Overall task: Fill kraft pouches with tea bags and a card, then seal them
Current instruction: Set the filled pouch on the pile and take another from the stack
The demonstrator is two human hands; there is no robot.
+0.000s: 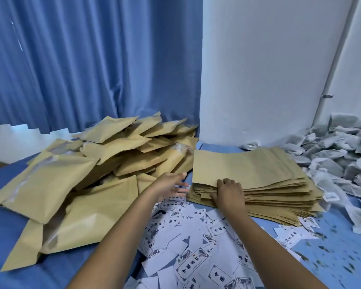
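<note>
The right hand (229,191) pinches the near-left edge of the flat pouch stack (256,176). The left hand (171,184), fingers spread, hovers just left of the stack.

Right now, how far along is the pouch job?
Done: a heap of filled pouches on the left. In hand: the right hand grips the top of the flat empty pouch stack, and the left hand hovers open beside it. Left: a thick stack, loose cards and many tea bags.
</note>
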